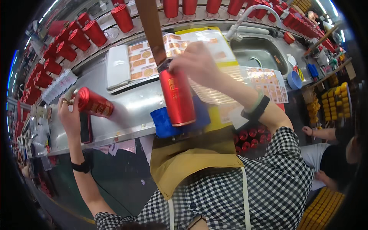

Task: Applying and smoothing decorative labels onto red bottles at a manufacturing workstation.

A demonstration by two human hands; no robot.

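Gripping glossy red cylindrical tin [94,102] in left hand [69,115] fingers, right hand [197,63] fingers closed atop upright red tin [177,97]

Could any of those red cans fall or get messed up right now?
Maybe. The left hand grips one red can lying on its side near the metal table's front edge; if let go, it might roll off. The right hand sits on top of a tall can standing on a soft blue cloth, so a push could tip it. A black phone lies close to that edge too and could get knocked down.
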